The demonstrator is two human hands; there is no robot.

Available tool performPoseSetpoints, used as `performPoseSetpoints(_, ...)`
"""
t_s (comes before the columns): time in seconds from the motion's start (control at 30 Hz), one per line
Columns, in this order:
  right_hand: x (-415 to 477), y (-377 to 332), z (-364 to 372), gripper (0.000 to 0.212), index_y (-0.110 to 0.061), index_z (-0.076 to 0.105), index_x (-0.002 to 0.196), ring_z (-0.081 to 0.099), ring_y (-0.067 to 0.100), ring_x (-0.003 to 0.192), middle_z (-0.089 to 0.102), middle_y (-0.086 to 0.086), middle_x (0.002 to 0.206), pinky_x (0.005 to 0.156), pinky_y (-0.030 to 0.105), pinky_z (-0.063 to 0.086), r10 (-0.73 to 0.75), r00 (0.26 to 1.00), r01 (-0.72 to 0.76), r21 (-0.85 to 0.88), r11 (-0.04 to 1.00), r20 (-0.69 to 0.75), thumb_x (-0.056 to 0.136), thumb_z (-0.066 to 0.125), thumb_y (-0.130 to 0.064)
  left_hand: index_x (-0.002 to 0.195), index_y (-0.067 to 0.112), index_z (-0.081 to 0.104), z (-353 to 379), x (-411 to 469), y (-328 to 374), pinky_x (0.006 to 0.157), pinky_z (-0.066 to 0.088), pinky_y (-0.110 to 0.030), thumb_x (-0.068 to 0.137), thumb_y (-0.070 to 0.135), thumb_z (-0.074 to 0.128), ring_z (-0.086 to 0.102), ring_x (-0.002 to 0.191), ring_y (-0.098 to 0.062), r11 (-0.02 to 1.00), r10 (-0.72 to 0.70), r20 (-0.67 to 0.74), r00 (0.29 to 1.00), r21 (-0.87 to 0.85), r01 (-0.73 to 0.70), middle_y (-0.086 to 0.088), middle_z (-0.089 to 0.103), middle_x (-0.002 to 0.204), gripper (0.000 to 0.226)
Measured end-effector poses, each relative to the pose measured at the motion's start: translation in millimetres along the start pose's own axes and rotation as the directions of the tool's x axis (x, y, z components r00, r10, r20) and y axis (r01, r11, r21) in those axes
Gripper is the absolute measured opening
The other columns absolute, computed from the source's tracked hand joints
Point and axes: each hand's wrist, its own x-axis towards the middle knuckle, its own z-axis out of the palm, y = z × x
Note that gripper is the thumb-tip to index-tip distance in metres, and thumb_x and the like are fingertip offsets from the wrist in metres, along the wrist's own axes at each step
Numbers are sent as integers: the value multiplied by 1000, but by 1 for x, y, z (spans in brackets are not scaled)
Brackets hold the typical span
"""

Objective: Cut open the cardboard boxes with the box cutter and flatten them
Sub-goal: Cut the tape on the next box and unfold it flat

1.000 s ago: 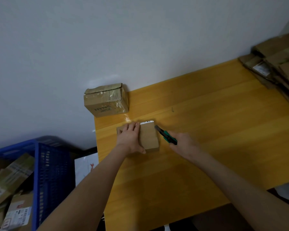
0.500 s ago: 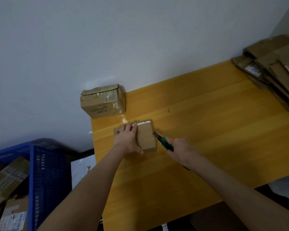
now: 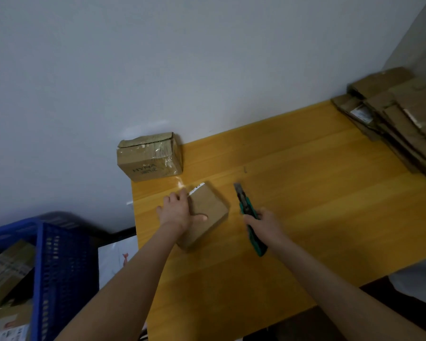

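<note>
One small box (image 3: 208, 210) sits near the left end of the yellow wooden table (image 3: 305, 193), turned at an angle, brown top up, a white label strip (image 3: 197, 187) just peeking at its far corner, print too small to read. The left hand (image 3: 176, 212) is on it, palm down over the left half, thumb stretched across the top, fingers bent over the left edge with their tips hidden behind the box, so it's holding the box down and by the side. Just to the right, clear of the cardboard, comes the box cutter (image 3: 247, 212): the right hand (image 3: 266, 225) is wrapped around its green handle, blade (image 3: 237, 187) out and pointing away toward the wall (image 3: 158, 57), tail of the handle poking out below the wrist. How the fingers sit under that handle I can't make out. Beyond the small box, against the wall at the table's far left corner, a bigger taped box (image 3: 150, 157) stands closed, shiny tape wrinkled over its top, dark lettering on its front blurred. Far right, a stack of flattened cardboard (image 3: 399, 114) lies on the table, cut off by the frame's edge. Down left, off the table, a blue plastic crate (image 3: 59, 267) holds more parcels (image 3: 8, 267), only partly in view, and a white sheet (image 3: 118, 259) shows between crate and table.
</note>
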Motion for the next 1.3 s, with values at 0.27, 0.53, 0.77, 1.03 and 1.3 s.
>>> performPoseSetpoints(0.27,25,-8,68,38,-9,41,128,51,30,118,52,10,126,101,46,45,170,974,-215,368,905,151,97,53,-29,144,13,40,13,-11,-39,100,46,-44,81,68,58,51,122,-31,700,-39,280,959,-677,226,-12,49,140,86)
performPoseSetpoints(0.53,32,-22,62,23,-14,40,110,50,23,101,49,6,112,81,38,47,69,997,-76,254,964,35,99,50,-31,114,17,50,14,-25,-35,87,49,-41,84,46,68,60,102,-25,293,-62,335,940,-895,338,-8,62,115,45)
performPoseSetpoints(0.77,10,-61,14,28,-14,46,112,57,17,94,54,-2,101,78,34,51,-215,974,222,106,969,-71,95,57,-32,121,13,61,-37,-33,-27,68,56,-31,83,32,73,68,100,-22,228,75,242,967,-949,220,-5,72,108,45)
performPoseSetpoints(1.03,-54,-77,-22,55,-34,30,145,52,2,60,61,-11,92,39,11,36,-656,754,513,-589,625,-40,95,52,-41,113,15,64,-60,-49,-3,88,53,-42,82,23,75,67,89,-20,146,-12,64,998,-987,65,-8,70,105,34)
performPoseSetpoints(1.3,-64,-87,-22,55,-34,25,147,61,17,69,68,-3,91,57,27,48,-691,723,452,-760,467,5,96,44,-41,116,12,62,-62,-51,9,74,53,-35,82,23,75,65,77,-15,139,-56,42,998,-989,49,-1,67,92,38)
